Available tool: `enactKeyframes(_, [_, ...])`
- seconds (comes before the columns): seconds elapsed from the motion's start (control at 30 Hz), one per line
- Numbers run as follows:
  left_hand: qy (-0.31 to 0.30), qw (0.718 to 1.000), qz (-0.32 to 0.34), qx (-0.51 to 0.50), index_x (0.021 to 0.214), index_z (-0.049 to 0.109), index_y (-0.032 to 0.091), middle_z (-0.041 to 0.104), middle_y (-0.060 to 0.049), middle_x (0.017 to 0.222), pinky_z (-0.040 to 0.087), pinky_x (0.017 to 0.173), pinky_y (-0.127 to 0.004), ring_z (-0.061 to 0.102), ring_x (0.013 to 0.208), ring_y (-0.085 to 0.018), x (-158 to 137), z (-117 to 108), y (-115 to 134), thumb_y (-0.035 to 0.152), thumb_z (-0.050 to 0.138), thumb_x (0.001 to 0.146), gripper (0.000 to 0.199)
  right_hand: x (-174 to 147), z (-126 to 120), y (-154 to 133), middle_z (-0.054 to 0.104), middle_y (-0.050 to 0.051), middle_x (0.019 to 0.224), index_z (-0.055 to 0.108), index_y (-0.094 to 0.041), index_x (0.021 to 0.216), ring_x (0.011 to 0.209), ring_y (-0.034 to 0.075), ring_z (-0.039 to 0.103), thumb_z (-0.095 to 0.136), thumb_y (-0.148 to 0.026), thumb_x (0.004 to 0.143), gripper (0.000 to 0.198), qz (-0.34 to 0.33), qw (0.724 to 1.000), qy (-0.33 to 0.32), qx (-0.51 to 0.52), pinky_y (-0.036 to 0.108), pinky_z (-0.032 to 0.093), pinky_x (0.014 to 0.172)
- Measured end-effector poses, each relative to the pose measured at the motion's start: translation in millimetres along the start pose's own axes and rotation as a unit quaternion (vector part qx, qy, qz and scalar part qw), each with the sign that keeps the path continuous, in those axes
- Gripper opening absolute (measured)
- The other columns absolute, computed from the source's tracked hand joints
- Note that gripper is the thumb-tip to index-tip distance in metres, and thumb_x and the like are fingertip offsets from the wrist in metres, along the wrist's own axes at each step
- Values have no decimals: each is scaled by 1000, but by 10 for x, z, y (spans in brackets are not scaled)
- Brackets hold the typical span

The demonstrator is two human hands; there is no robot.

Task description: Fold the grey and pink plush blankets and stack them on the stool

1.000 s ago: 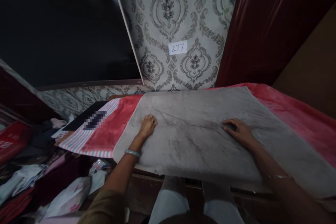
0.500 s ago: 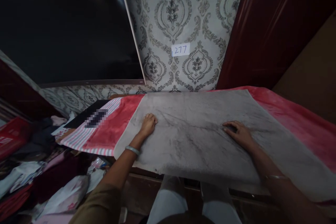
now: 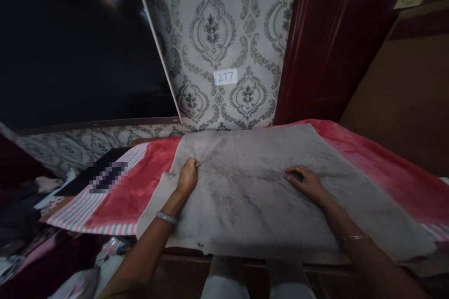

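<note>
A wide grey cloth (image 3: 245,215), soft and lightly wrinkled, lies spread over a low surface. Near its left side my left hand (image 3: 188,176) is closed on the fabric in a pinch, and creases run from the fingers toward the far edge. My right hand (image 3: 307,182) rests on the right half of the cloth, with thumb and fingers curved and a gap between them. Under the grey cloth lies a red cloth with striped ends (image 3: 140,187), showing on both sides.
Behind stands a patterned wall with a paper label (image 3: 225,76) reading 277. A large dark screen (image 3: 80,46) hangs at left, and a dark red panel (image 3: 315,42) rises at right. Heaped clothes (image 3: 59,261) lie at lower left. My knees are at the front edge.
The view has shifted, looking farther right. My left hand has gathered the grey cloth, whose left edge now bends inward with new creases. My right hand keeps nearly the same pose.
</note>
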State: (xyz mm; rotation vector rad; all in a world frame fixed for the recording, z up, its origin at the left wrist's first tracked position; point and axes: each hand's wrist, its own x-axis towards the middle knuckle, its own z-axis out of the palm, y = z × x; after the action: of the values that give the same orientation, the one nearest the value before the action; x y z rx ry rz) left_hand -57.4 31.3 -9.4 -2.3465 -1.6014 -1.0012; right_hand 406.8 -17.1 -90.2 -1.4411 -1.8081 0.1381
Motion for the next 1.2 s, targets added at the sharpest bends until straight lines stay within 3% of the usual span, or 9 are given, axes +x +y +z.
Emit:
enactKeyframes(0.2, [-77,988,31,134,95,59,19,68,-10,86,46,71,-32,66,81,-23,229,-316,137,19,41,93,18,23,-46,-42,72,10,99,73,-24,98,98,29,66,62,-45,82,28,-4,1000,-18,-15,47,51,89])
enactKeyframes(0.37, [-95,961,175,190,91,63,20,66,-10,88,44,70,-32,64,84,-24,410,-647,361,51,45,96,36,55,-154,-19,70,9,110,72,-26,108,107,29,64,66,-46,82,33,-8,997,-72,5,48,49,97])
enactKeyframes(0.47, [-112,947,228,198,86,65,21,63,-8,84,40,65,-30,61,77,-22,454,-781,432,58,44,94,44,63,-233,-2,68,9,119,70,-27,116,115,29,61,67,-47,83,38,-18,995,-98,28,49,46,103])
enactKeyframes(0.67, [-64,953,195,221,73,63,21,59,-6,74,31,58,-30,57,69,-20,432,-891,493,53,37,99,48,60,-280,-13,55,12,142,61,-28,135,131,32,50,71,-50,81,59,-37,995,-89,-19,54,39,110])
enactKeyframes(0.83, [-28,957,202,207,69,60,21,58,-4,71,26,56,-29,54,65,-18,412,-995,565,53,36,99,50,100,-322,-2,53,12,145,60,-29,138,134,32,48,70,-49,83,59,-47,995,-78,-49,55,38,111])
enactKeyframes(1.07, [47,938,262,221,63,55,21,53,-2,64,24,54,-29,48,60,-15,408,-1218,651,59,33,99,58,160,-385,18,62,11,136,70,-26,120,126,29,55,70,-40,83,40,-62,996,-70,2,52,41,109])
enactKeyframes(1.2, [17,941,231,246,66,54,22,52,-1,67,28,56,-27,49,64,-16,339,-1305,697,60,30,100,56,159,-352,-20,71,8,112,72,-24,101,109,25,63,64,-27,84,20,-42,997,-43,38,45,47,100])
